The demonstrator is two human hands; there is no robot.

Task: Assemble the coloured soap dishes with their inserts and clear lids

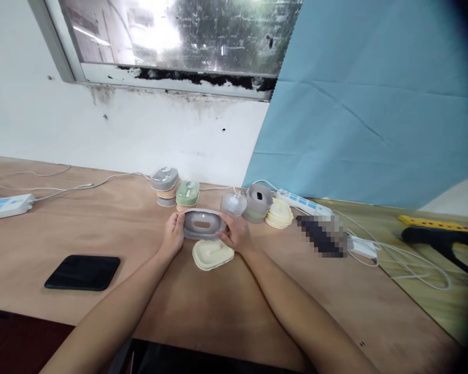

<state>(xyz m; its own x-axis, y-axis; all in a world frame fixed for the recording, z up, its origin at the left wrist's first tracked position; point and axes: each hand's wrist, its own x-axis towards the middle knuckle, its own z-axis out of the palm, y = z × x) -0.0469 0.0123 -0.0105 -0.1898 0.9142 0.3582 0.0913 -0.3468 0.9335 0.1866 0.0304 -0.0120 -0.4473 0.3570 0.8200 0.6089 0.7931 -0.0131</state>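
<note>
Between both hands is a grey oval plastic shell [203, 233] with a rounded slot in its middle, tilted so that its hollow faces me. My left hand [174, 231] grips its left end, and my right hand [236, 232] pinches the right end with the thumb in front. Just below it on the table lies a cream-coloured plastic tray [212, 254], apparently more than one layer thick. Behind the left hand stand a stack topped by a grey lidded box [165, 178] and another topped by a green lidded box [187, 193].
Clear plastic covers [233, 201], stacked grey shells [259, 202] and a cream tray pile [279, 214] stand back right. A black phone [82, 272] lies left. Power strips [304, 202] and white cables [407, 259] run along the wooden table [234, 317]. The wall is behind.
</note>
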